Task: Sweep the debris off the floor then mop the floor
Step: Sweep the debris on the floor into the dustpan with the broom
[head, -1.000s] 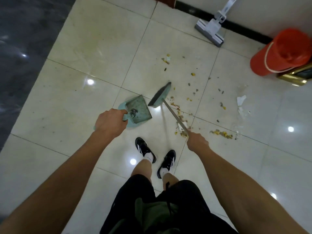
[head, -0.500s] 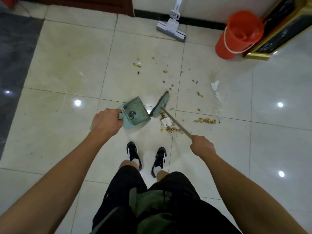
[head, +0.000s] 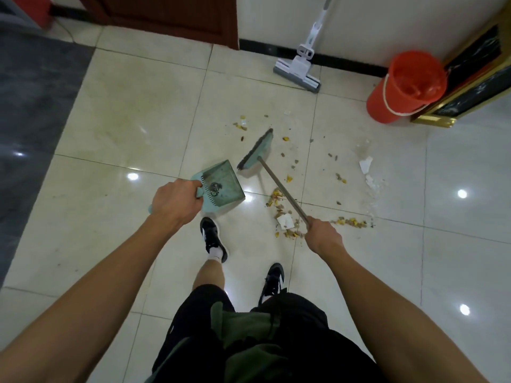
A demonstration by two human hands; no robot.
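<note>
Left hand: the left hand [head: 177,204] had its fingers curled round the handle of the pale green plastic dustpan [head: 221,186], which was held just above the glossy cream tiled floor [head: 124,128].
Right hand: the right hand [head: 322,236] had its fingers clamped on the thin metal broom handle [head: 282,189].
Debris: the yellow and brown scraps with a white paper bit [head: 284,221] lay heaped just beside the right hand, more strewn farther out.
Risk: the green-headed broom [head: 255,153] sat beyond the heap, so a hard pull would likely scatter scraps past the pan or onto the black shoes [head: 213,239].
In the way: the feet stood near the sweep path.
Far side: a white flat mop [head: 297,70] leaned at the wall, an orange plastic bucket [head: 403,87] well apart.
</note>
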